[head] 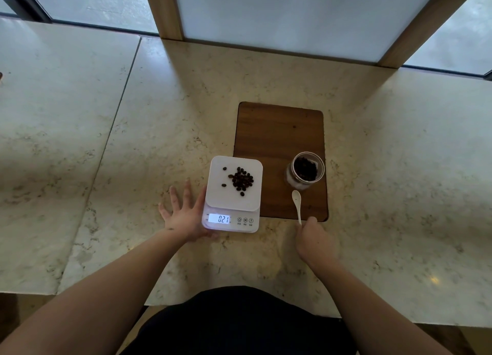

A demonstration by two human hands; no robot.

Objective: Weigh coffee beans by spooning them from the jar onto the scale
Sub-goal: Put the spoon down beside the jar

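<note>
Scale (232,195), jar (305,171), spoon (297,205): one each. Left hand (183,216) is spread at the scale's 9 o'clock; spoon is pinched by right hand (314,239).

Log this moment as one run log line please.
left hand open beside scale | right hand holds spoon | beans on scale | jar open

The white scale (233,195) sat flat on the stone counter, its lit display reading 0.21. A small heap of dark coffee beans (241,181) lay on its platform — three or four strays to the left. The open clear jar (305,170) stood upright on the wooden board, beans inside. The white spoon (296,204) — bowl empty — pointed toward the jar.
</note>
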